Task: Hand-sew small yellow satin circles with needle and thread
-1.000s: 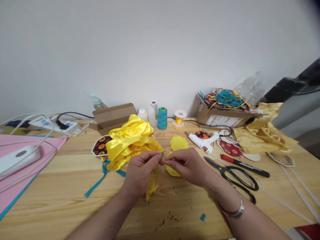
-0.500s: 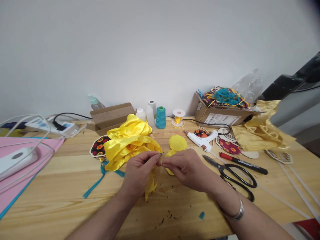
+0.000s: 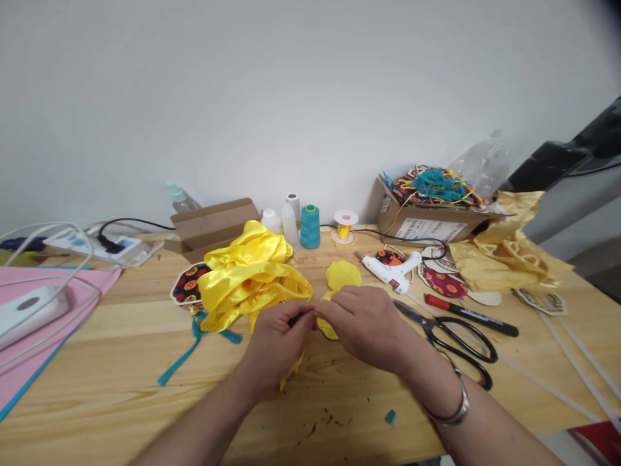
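My left hand (image 3: 277,338) and my right hand (image 3: 361,321) meet at the middle of the wooden table (image 3: 121,382), fingertips touching. The left hand is closed on a small dark thing and on a strip of yellow satin that hangs below it. The right hand pinches at the same spot, beside a yellow fabric disc (image 3: 328,327) partly under it. A second yellow disc (image 3: 343,274) lies just beyond. A heap of yellow satin (image 3: 250,275) sits behind my left hand.
Black scissors (image 3: 453,343), a red-tipped pen (image 3: 469,314) and a white glue gun (image 3: 392,270) lie right of my hands. Thread spools (image 3: 309,227), cardboard boxes (image 3: 427,226) and gold cloth (image 3: 509,255) line the back. A pink mat (image 3: 29,349) with cables is left.
Both hands have dropped lower toward the table and closed together; the thin thing held up between the fingertips earlier is now down in my left hand's grip.
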`<state>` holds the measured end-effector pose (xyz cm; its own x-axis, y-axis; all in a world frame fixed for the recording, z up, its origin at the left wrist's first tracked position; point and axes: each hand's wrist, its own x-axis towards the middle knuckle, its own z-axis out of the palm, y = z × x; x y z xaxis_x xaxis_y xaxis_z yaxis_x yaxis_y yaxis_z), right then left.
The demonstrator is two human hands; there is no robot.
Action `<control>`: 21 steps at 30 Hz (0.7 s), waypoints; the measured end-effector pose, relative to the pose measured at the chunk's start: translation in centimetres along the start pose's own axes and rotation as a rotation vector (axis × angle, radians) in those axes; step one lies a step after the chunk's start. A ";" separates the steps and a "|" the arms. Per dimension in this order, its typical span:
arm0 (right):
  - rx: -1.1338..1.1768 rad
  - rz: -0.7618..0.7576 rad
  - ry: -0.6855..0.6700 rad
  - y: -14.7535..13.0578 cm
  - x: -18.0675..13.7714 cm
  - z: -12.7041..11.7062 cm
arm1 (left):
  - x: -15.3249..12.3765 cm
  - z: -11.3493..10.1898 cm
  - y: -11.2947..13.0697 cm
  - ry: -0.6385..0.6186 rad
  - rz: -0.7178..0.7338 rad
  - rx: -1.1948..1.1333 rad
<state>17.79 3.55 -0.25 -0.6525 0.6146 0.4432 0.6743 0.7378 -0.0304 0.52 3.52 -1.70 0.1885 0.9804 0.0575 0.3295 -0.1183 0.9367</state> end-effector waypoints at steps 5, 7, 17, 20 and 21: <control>0.201 0.118 0.084 1.0 0.2 -0.2 | -0.2 0.0 0.1 -0.136 -0.003 -0.033; 0.352 0.166 0.087 1.4 0.3 0.0 | -0.1 -0.1 0.2 -0.152 -0.029 -0.091; 0.624 0.367 -0.030 1.4 0.6 0.1 | 0.1 -0.4 0.1 0.063 -0.109 -0.291; 0.634 0.350 -0.043 1.1 0.6 -0.1 | 0.1 -0.4 -0.1 0.088 -0.109 -0.316; 0.634 0.344 -0.050 1.0 0.6 -0.1 | 0.1 -0.4 -0.2 0.096 -0.104 -0.319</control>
<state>18.08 4.62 0.08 -0.4644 0.8422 0.2739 0.5240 0.5107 -0.6816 0.16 3.73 -1.70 0.0762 0.9968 -0.0259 0.0341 0.0233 0.9991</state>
